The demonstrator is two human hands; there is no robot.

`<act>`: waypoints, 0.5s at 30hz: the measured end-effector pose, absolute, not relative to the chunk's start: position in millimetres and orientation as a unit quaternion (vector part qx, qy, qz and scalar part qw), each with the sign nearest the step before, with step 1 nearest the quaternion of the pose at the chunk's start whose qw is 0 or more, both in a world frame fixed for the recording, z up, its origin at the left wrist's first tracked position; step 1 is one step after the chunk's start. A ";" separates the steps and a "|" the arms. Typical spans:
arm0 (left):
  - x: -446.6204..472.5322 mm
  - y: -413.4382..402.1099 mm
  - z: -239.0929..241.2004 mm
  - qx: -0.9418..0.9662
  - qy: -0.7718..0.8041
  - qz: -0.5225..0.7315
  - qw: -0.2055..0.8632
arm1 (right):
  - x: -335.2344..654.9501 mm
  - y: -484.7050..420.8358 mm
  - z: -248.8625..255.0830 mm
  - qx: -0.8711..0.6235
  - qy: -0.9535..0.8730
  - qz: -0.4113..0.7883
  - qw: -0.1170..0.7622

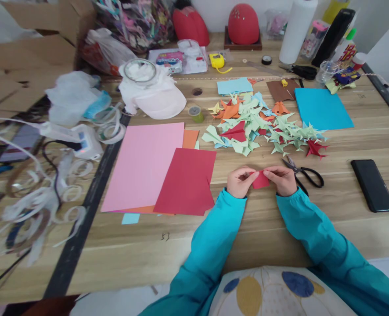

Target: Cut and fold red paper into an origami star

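Head view: nearest the body, 2 teal sleeves (pixel 214 232) reach over the wooden table (pixel 131 259). Past the cuffs, the left hand (pixel 239 182) and the right hand (pixel 282 180) each pinch 1 side of a small red paper piece (pixel 261 181) between thumb and fingers, in front of the torso. Uneven pull between the 2 thumbs could skew a crease or tear it; fingers cover its upper corners, so its folds cannot be told.

Black-handled scissors (pixel 309 177) lie just beside the right cuff, which partly hides them; a careless sweep of that arm could shove them or catch the fabric. A black smartphone (pixel 374 185) rests well apart, farther right. To the left, loose red sheets (pixel 184 182) overlap a pink sheet (pixel 145 162); a brush from the left sleeve could slide them.

Farther off, folded paper shapes (pixel 243 115) lie heaped near a blue paper stack (pixel 324 109); knuckles pushed forward could bend their thin tips.
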State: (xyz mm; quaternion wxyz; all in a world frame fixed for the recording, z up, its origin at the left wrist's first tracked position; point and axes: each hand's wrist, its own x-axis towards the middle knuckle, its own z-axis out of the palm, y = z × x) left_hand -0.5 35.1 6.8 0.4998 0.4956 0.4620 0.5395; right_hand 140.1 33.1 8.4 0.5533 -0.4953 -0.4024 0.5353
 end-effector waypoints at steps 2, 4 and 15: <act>-0.5 35.2 7.4 0.498 0.460 0.542 0.497 | 139.9 33.3 8.8 -0.498 -0.410 0.530 0.551; -0.5 35.3 8.4 0.501 0.459 0.542 0.494 | 139.6 33.3 9.2 -0.501 -0.412 0.526 0.549; -1.8 34.9 9.2 0.552 0.431 0.543 0.464 | 141.0 33.3 11.7 -0.487 -0.444 0.516 0.548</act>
